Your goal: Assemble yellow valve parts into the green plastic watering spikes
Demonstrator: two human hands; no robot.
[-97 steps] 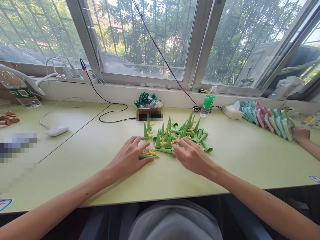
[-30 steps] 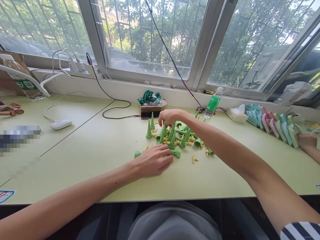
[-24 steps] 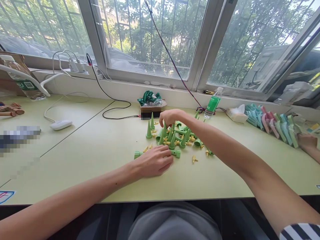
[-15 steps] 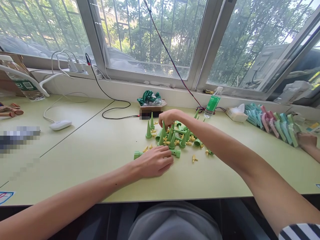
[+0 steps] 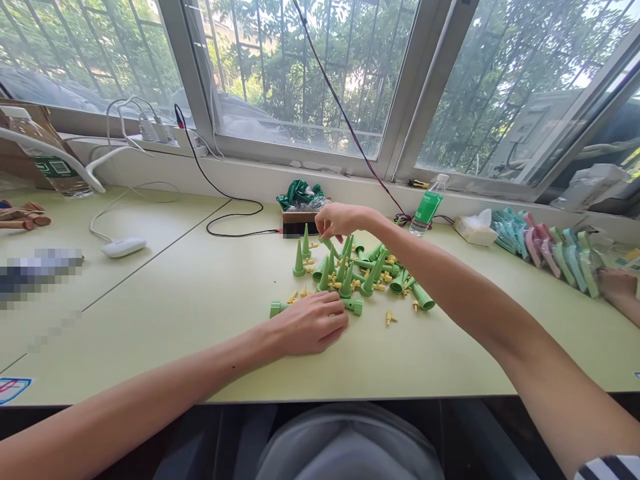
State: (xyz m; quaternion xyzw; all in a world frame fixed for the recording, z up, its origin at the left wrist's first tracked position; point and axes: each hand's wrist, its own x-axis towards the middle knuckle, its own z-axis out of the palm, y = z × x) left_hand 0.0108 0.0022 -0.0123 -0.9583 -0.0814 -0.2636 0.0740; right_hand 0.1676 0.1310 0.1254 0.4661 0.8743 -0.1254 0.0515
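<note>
My right hand (image 5: 343,219) reaches over the far side of a pile of green plastic parts. Its thumb and fingers pinch the tip of a tilted green cone spike (image 5: 326,243). Upright green cones (image 5: 299,261) stand at the pile's left, and small yellow T-shaped valves (image 5: 390,319) lie among and beside the parts. Palm down, my left hand (image 5: 315,323) rests on the table in front of the pile, fingers loosely bent and side by side. A capped green tube (image 5: 354,306) shows past its fingers, and another green tube end (image 5: 279,309) at its other side.
Behind the pile stands a small box (image 5: 300,217) with green plastic wrapping. A water bottle (image 5: 427,205), a tissue pack (image 5: 475,228) and bagged pastel items (image 5: 555,250) line the right. Another person's hand (image 5: 617,283) is at the far right; a white mouse-like device (image 5: 123,248) lies left.
My right hand has risen slightly from the pile, and the cone under its fingers now leans. My left hand stays in place.
</note>
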